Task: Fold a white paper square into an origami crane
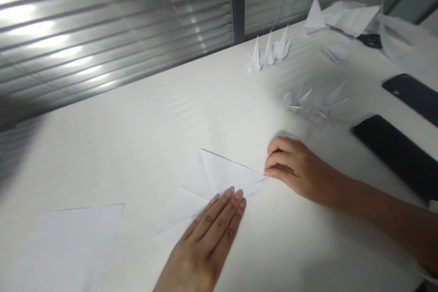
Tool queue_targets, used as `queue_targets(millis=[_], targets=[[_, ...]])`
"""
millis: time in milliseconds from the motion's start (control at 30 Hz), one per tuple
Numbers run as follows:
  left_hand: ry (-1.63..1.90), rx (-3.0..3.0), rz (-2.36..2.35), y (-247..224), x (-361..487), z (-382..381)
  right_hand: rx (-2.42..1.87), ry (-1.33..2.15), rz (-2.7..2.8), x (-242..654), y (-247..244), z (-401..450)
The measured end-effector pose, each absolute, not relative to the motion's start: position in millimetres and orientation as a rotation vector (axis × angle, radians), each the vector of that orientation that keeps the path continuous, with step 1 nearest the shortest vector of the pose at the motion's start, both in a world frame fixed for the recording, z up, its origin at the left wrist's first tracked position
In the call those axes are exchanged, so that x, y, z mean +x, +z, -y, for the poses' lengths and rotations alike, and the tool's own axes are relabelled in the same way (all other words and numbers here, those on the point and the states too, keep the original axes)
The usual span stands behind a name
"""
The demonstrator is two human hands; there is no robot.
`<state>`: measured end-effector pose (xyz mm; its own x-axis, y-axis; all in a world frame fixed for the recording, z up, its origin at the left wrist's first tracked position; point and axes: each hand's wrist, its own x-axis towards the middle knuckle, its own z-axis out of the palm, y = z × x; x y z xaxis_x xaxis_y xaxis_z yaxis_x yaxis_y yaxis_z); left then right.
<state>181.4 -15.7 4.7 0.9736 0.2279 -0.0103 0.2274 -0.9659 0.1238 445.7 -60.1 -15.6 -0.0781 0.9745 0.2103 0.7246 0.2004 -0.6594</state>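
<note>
A creased white sheet of folding paper (219, 171) lies on the white table in front of me, its right side drawn to a point. My left hand (205, 242) rests flat on its lower part, fingers stretched out and side by side, covering some of the creases. At the paper's right tip, my right hand (290, 164) pinches the corner between thumb and fingertips. Beyond my right hand stand two folded paper cranes (308, 100), slightly blurred.
Farther back stand three more paper cranes (268, 52) in a row. Flat white paper (68, 246) lies at lower left. Two dark phone-like slabs (393, 150) lie at right. Scissors (371, 40) and paper scraps (352, 18) are at the back right, and window blinds (112, 23) border the table.
</note>
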Motion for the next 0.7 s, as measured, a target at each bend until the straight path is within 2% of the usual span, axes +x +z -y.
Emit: queue_targets(millis=[133,700], targets=[[0.022,2.965,-0.349,5.3,180.0,14.3,-1.541,0.610,1.746,441.0,-8.6,47.1],[0.034,2.963,-0.318,6.4,175.4,15.6,-1.461,0.773,2.073,451.9,-5.4,32.5]])
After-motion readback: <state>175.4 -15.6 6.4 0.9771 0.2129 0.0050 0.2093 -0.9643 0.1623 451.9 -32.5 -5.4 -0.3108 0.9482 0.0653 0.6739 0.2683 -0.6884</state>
